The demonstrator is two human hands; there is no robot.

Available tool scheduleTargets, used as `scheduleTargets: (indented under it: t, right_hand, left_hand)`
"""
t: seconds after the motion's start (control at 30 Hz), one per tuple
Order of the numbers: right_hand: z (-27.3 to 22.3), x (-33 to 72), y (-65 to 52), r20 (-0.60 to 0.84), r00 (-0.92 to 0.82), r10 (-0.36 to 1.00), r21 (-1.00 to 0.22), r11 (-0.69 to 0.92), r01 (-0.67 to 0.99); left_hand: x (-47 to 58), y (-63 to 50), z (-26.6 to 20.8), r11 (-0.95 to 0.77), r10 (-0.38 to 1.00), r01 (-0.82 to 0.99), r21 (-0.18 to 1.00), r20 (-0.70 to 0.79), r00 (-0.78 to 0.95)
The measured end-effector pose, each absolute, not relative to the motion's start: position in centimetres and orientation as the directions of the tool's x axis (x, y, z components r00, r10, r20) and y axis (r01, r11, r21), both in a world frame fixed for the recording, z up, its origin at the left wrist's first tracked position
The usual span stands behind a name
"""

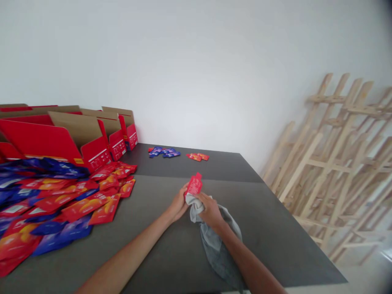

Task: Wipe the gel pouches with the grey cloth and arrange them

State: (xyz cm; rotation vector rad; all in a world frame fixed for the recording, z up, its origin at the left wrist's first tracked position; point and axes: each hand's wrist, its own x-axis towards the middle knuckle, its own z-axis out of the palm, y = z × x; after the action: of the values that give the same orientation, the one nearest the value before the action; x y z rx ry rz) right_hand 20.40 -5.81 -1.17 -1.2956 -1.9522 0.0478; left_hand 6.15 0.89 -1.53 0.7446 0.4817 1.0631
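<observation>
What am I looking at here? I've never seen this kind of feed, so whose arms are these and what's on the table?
There is no machine: a person wears one camera on the head, looking forward and down at two bare arms. The left hand holds a small red foil pouch; the right hand grips a crumpled grey cloth against it. They work over a dark grey table. To the left lies a heap of red and blue pouches, behind it open red cardboard boxes. Further back sit a few blue pouches and red ones. Wooden frames lean on the wall.
</observation>
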Motion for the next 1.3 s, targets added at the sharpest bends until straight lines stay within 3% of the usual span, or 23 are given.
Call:
scheduleTargets:
  t: [0.17, 0.33, 0.43, 0.5, 0.67, 0.73, 0.9, 1.0, 1.07, 1.23, 1.3]
  right_hand:
    - [-0.5, 20.4, -6.2, 0.493, -0.277, 0.825, -0.407, 0.5, 0.764]
    - [-0.2, 21.7, -5.8, 0.61, 0.088, 0.787, -0.476, 0.276, 0.835]
    - [0.0, 22.6, -5.7, 0.634, 0.173, 0.754, -0.495, 0.223, 0.84]
    - [0.1, 22.6, -5.8, 0.627, 0.099, 0.773, -0.478, 0.281, 0.832]
    - [0.3, 20.8, -6.5, 0.476, -0.303, 0.825, -0.398, 0.51, 0.763]
    - [0.3, 20.5, -6.7, 0.459, -0.32, 0.829, -0.378, 0.509, 0.773]
    - [0.7, 22.8, -6.5, 0.626, 0.025, 0.779, -0.435, 0.323, 0.841]
    - [1.0, 24.1, -6.4, 0.663, 0.111, 0.741, -0.449, 0.275, 0.85]
    - [1.0, 24.1, -6.4, 0.644, 0.045, 0.764, -0.437, 0.318, 0.842]
    - [0.4, 21.4, -6.9, 0.45, -0.371, 0.812, -0.383, 0.551, 0.741]
    - [0.3, 20.8, -6.9, 0.426, -0.395, 0.814, -0.38, 0.557, 0.739]
  left_hand:
    - [5.1, -2.8, -2.5, 0.294, 0.893, -0.557, 0.777, -0.017, 0.449]
    - [5.2, -4.2, -2.6, 0.32, 0.827, -0.433, 0.842, -0.026, 0.561]
    - [5.8, -4.1, -2.6, 0.332, 0.791, -0.408, 0.85, -0.015, 0.612]
    - [6.1, -3.8, -2.7, 0.309, 0.815, -0.43, 0.848, -0.002, 0.579]
    - [6.3, -2.3, -3.2, 0.246, 0.892, -0.545, 0.802, 0.031, 0.45]
    - [6.2, -2.1, -3.0, 0.239, 0.885, -0.561, 0.793, 0.06, 0.462]
    - [6.1, -2.4, -2.6, 0.291, 0.825, -0.508, 0.811, 0.057, 0.563]
    - [6.4, -2.7, -2.8, 0.325, 0.78, -0.478, 0.816, 0.054, 0.624]
    - [6.5, -2.6, -2.8, 0.328, 0.788, -0.494, 0.805, 0.055, 0.613]
    - [6.1, -2.0, -2.4, 0.281, 0.875, -0.592, 0.755, 0.052, 0.48]
    - [6.0, -2.0, -2.2, 0.273, 0.878, -0.596, 0.755, 0.057, 0.475]
